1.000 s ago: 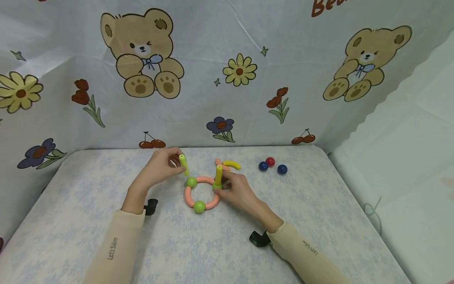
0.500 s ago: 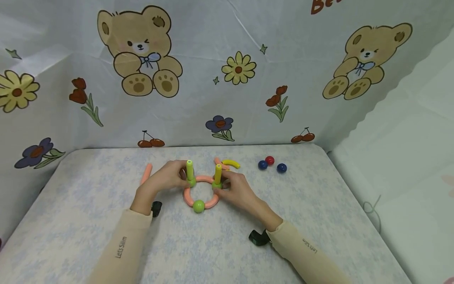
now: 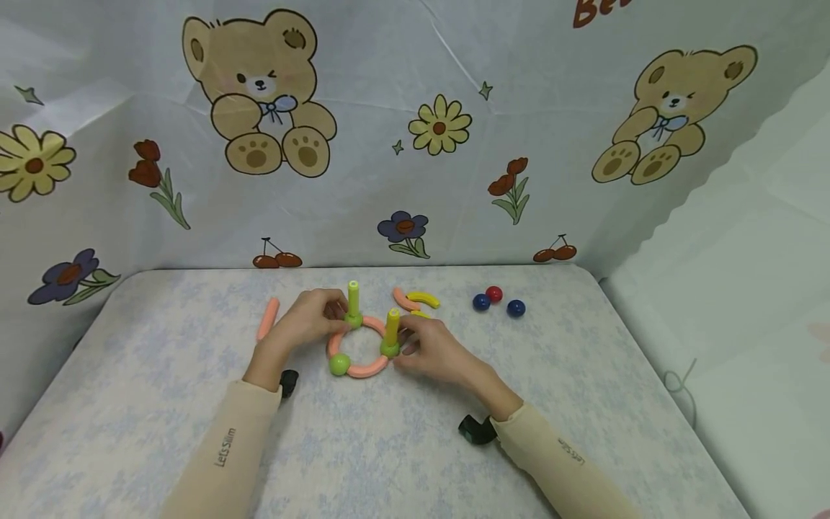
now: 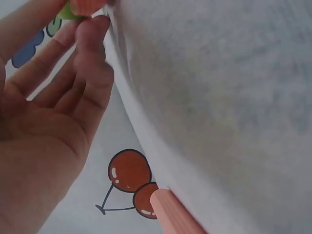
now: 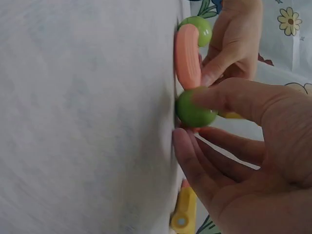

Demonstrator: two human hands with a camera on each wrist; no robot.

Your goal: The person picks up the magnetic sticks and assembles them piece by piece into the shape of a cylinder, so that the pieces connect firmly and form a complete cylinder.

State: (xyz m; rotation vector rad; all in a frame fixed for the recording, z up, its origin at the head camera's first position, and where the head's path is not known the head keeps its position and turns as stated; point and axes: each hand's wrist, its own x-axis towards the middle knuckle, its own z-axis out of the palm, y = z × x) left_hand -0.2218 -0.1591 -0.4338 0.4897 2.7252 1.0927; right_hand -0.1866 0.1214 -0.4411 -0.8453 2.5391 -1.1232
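A ring of curved pink pieces (image 3: 367, 370) joined by three green balls lies on the table. An upright light green stick (image 3: 353, 297) stands on the far ball (image 3: 353, 321); a yellow stick (image 3: 392, 326) stands on the right ball (image 3: 390, 350) and tilts slightly. The third ball (image 3: 340, 364) is at the near left. My left hand (image 3: 310, 318) grips the ring at the far ball, its fingertips by a pink piece (image 4: 87, 6) in the left wrist view. My right hand (image 3: 441, 351) pinches the right ball, thumb on the green surface (image 5: 192, 111) in the right wrist view.
A pink stick (image 3: 268, 318) lies left of the left hand. Behind the right hand are a pink piece (image 3: 405, 298) and yellow pieces (image 3: 424, 299). Two blue balls (image 3: 481, 302) (image 3: 516, 308) and a red ball (image 3: 494, 294) sit at the far right. A printed cloth (image 3: 363, 144) hangs behind.
The left hand has brought the light green stick onto a ball, moving right and uncovering the pink stick. Since then the ring has turned clockwise, its near ball shifting left.
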